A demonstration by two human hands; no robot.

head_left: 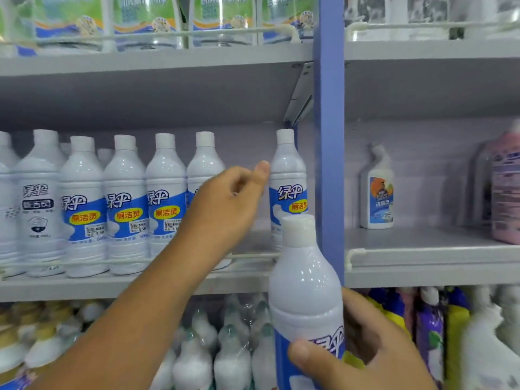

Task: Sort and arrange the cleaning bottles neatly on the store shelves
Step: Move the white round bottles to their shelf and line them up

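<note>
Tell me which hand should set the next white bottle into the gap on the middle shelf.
Right. The right hand already grips a white bottle just below the gap; the left hand is there but holds nothing.

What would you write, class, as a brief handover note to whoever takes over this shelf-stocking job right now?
Right hand grips a white bottle upright, below the middle shelf.
Left hand reaches into the gap in the row, fingers loosely curled, holding nothing.
Done: six matching bottles stand left of the gap, one bottle right of it by the blue post.
Left: probably set the held bottle into the gap, label forward.
</note>
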